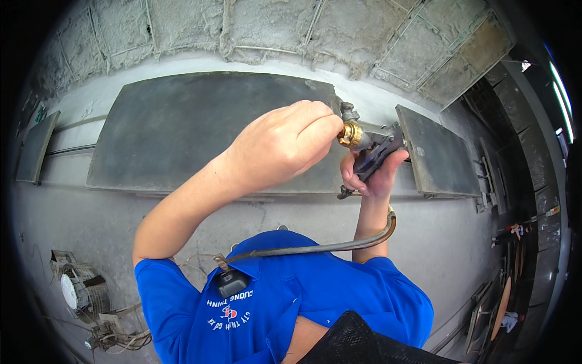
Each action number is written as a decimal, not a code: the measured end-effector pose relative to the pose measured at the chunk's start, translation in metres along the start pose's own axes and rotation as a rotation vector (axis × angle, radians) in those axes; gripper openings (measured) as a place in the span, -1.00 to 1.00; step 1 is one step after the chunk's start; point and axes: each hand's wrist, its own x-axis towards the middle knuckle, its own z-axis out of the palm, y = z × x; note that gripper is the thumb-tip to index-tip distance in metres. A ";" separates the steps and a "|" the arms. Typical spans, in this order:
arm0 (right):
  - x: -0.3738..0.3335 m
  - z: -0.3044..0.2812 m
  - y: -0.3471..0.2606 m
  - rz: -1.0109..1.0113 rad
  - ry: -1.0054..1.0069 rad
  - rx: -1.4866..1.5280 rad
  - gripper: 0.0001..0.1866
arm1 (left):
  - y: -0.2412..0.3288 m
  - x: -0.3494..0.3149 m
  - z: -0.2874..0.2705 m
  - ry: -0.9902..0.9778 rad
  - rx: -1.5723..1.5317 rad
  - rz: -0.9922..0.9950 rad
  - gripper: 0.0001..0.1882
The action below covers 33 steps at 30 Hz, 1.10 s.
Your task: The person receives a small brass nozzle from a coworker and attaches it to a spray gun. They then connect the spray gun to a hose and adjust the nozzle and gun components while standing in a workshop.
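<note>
The right hand (pixel 383 178) grips the spray gun (pixel 377 158) by the dark panel's (pixel 200 133) right edge. Leftward faces its brass collar (pixel 352 134), which the left hand (pixel 282 141) pinches.

The person over there wears a bright blue shirt (pixel 357 294) with short sleeves (pixel 167 300). White lettering (pixel 245 323) curves about a small red emblem (pixel 228 312) on the left chest, beside a black boxy device (pixel 233 283); black mesh-textured material (pixel 348 343) shows by the open neckline.

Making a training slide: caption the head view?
Left hand on the brass end of a spray gun held in the right hand.
</note>
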 end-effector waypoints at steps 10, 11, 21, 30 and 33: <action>0.001 -0.004 -0.001 0.067 -0.011 0.020 0.05 | -0.007 -0.004 -0.004 -0.132 -0.073 -0.065 -0.71; 0.000 -0.006 0.000 0.076 0.009 0.016 0.05 | -0.007 -0.004 -0.005 -0.147 -0.090 -0.101 -0.72; -0.004 -0.001 -0.003 0.112 0.087 -0.235 0.12 | -0.004 -0.006 -0.011 -0.230 -0.538 -0.654 -0.95; 0.005 0.016 -0.002 0.057 0.134 -0.206 0.08 | -0.016 -0.014 0.007 0.074 -0.441 -0.343 -0.75; 0.006 0.015 -0.002 0.085 0.108 -0.081 0.00 | -0.024 -0.019 0.012 -0.033 -0.142 -0.095 -0.61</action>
